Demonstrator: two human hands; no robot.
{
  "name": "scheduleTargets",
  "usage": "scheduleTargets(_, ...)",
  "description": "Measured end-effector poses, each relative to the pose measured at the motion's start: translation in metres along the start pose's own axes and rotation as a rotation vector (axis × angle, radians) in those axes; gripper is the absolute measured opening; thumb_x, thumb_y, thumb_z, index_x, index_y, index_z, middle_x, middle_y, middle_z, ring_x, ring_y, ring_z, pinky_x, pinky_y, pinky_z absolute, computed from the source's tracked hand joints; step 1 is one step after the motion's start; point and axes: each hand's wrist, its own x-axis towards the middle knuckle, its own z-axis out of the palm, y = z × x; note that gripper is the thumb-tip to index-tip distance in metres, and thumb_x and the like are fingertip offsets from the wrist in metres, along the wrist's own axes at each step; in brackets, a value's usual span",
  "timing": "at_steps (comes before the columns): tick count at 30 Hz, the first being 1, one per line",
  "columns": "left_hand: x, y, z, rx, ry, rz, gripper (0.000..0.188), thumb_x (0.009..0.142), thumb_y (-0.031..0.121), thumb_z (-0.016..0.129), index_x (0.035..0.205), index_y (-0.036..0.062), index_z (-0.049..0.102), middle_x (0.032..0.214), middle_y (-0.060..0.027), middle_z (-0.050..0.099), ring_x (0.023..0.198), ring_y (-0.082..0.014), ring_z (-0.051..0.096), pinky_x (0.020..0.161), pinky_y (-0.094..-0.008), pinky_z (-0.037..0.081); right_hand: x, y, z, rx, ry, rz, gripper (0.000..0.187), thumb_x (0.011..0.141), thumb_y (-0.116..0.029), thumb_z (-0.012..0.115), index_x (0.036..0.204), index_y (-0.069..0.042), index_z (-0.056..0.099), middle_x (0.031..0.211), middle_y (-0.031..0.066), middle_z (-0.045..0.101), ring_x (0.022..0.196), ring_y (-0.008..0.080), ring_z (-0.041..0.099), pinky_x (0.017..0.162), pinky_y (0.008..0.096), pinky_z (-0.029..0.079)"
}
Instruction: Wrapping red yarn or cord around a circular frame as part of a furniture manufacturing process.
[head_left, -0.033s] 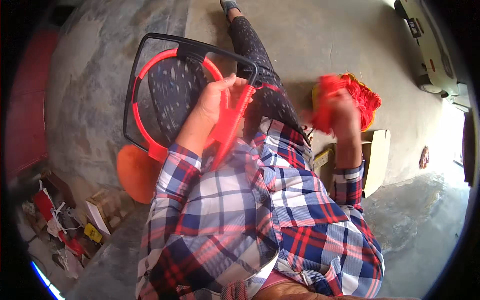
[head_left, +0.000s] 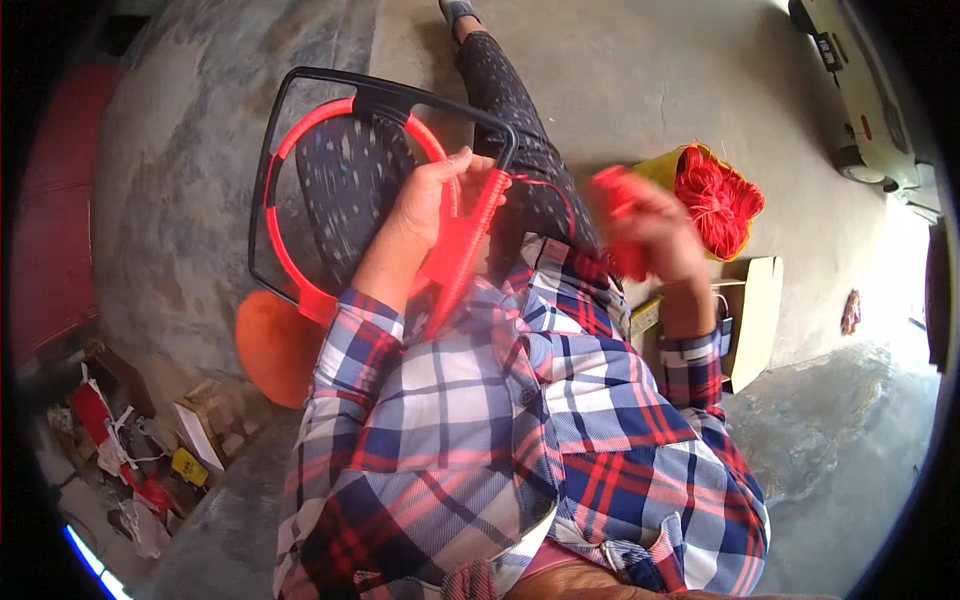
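Note:
A black frame (head_left: 400, 98) with a ring inside rests tilted over my lap, left of centre. Red cord is wound tightly around parts of the ring and along the frame's near right side (head_left: 465, 262). My left hand (head_left: 428, 200) is closed on that wrapped side near the frame's right corner. From there a thin loose red strand (head_left: 560, 190) curves out to the right. My right hand (head_left: 668, 238), smeared by motion, is closed around a red cord bundle (head_left: 618, 188), some way right of the frame.
A red cord pile (head_left: 722, 205) lies in yellow wrapping (head_left: 652, 168) on the floor at right. Nearer stands an open pale box (head_left: 757, 320). An orange round seat (head_left: 275, 350) is at left, with a scrap-filled wooden box (head_left: 205, 425) beyond. A parked vehicle (head_left: 865, 100) stands far right.
My right hand has swung a little left and down with the red cord bundle, uncovering more of the cord pile. My left hand and the frame have stayed put.

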Motion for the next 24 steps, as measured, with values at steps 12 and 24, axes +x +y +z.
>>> scheduleTargets(12, -0.004, -0.006, 0.019, 0.034, -0.013, -0.064, 0.04, 0.092, 0.032, 0.053, 0.11, -0.0031, 0.061, 0.093, -0.0199, 0.068, 0.079, -0.0319, 0.068, 0.072, -0.039, 0.056, 0.11, -0.004, 0.075, -0.07, -0.106, -0.581, 0.069, 0.07, -0.001, 0.057, 0.138, -0.004, 0.043, 0.108, 0.0108, 0.062, 0.102, 0.0204, 0.058, 0.092, 0.0318, 0.045)
scheduleTargets(24, -0.008, -0.001, 0.022, -0.043, -0.066, -0.065, 0.034, 0.086, 0.021, 0.057, 0.106, -0.0057, 0.062, 0.093, -0.0217, 0.067, 0.08, -0.0329, 0.066, 0.076, -0.0412, 0.053, 0.079, -0.034, 0.061, -0.47, 0.295, -0.876, 0.025, 0.088, -0.017, 0.066, 0.107, -0.001, 0.06, 0.085, 0.009, 0.067, 0.08, 0.0195, 0.065, 0.074, 0.0313, 0.051)
